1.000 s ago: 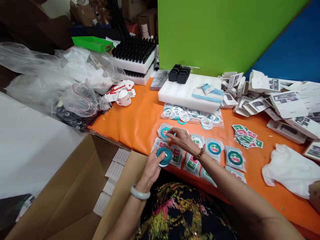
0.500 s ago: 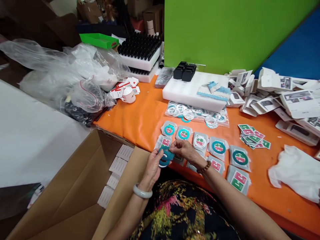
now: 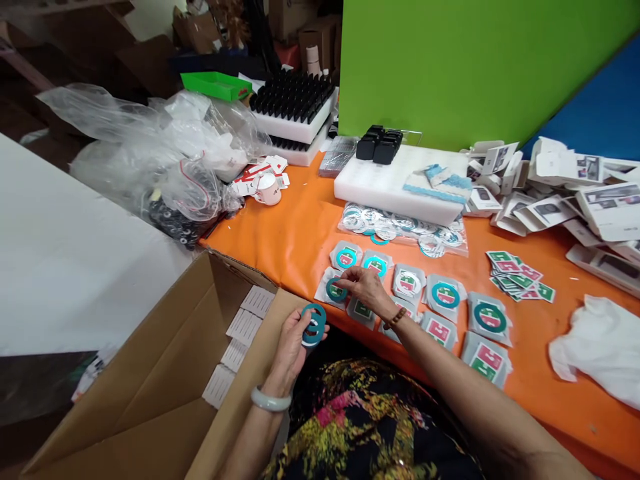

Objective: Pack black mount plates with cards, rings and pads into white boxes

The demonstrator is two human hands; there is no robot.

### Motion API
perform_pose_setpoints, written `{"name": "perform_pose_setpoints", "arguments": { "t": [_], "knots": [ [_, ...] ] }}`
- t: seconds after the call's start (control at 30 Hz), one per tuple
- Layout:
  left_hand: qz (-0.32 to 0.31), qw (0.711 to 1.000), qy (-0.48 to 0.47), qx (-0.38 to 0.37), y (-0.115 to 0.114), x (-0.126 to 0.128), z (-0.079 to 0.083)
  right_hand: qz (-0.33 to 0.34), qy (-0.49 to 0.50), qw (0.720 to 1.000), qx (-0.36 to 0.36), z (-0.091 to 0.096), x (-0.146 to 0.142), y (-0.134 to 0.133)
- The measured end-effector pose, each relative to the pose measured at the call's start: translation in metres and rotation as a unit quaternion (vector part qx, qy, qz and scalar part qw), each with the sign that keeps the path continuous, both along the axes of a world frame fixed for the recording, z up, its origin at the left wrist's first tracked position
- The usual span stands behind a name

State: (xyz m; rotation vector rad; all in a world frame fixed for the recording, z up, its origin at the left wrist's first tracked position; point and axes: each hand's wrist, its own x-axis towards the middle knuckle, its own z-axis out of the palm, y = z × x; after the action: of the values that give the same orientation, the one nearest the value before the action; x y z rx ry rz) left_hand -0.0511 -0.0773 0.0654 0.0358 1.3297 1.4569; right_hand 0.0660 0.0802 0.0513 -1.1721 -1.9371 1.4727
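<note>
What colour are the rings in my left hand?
The rings are teal, with some white showing; best seen in the head view.

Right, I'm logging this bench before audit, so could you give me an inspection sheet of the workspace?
Surface: orange table covering, slightly wrinkled.
Job's things: two rows of flat grey packets bearing red-and-green cards, some topped with flat teal rings; loose card pile at right.
Clutter: jumbled white printed cartons, crumpled white sheet, clear plastic bags.
Left-hand grip: holds overlapping teal rings.
Right-hand grip: fingertips at a teal ring over the front row's leftmost packet; pinch unclear.
Cables: nothing seen.
Surroundings: bright green panel and blue panel behind; open brown cardboard box at left.
</note>
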Motion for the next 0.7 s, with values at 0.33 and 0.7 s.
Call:
{"name": "perform_pose_setpoints", "arguments": {
  "t": [0.33, 0.7],
  "knots": [
    [-0.109, 0.993, -0.015, 0.046, 0.02, 0.032, 0.007, 0.091, 0.027, 0.992, -0.081, 0.025, 0.041, -0.03],
    [-0.104, 0.994, 0.018, 0.022, 0.024, 0.039, -0.004, -0.068, 0.08, 0.975, -0.195, 0.004, 0.078, -0.013]
  ]
}}
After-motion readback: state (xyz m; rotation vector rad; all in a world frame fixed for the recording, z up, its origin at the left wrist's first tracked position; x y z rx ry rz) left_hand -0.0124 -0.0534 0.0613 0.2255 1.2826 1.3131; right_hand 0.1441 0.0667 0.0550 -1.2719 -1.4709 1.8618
